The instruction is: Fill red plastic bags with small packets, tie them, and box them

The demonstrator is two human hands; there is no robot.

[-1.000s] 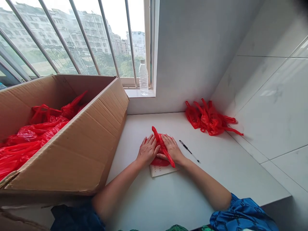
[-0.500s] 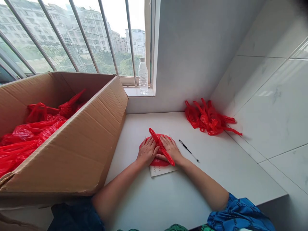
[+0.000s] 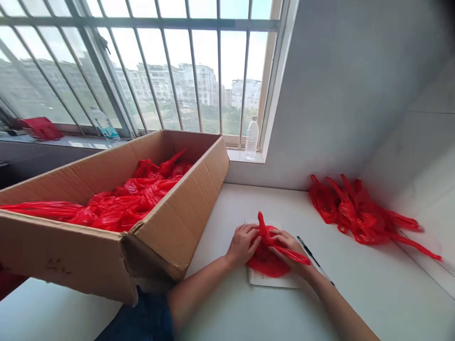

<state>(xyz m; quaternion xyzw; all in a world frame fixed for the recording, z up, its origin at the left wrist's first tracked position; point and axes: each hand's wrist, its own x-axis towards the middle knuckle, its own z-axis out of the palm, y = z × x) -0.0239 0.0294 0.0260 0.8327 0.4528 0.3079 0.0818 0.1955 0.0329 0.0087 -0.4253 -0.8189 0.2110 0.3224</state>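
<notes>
A crumpled red plastic bag (image 3: 267, 258) lies on a white sheet of paper (image 3: 273, 279) on the white counter. My left hand (image 3: 242, 245) presses on its left side with the fingers curled onto the plastic. My right hand (image 3: 290, 248) holds the right side, and one of the bag's handles runs across its fingers. Another handle sticks up between my two hands.
A large open cardboard box (image 3: 159, 227) full of red bags stands at the left. A pile of red bags (image 3: 351, 210) lies at the back right by the wall. A black pen (image 3: 313, 258) rests beside my right hand. A water bottle (image 3: 251, 138) stands on the sill.
The camera has swung left and tilted up, showing more window and box. My hands stay on the red bag, fingers gathered closer around it.
</notes>
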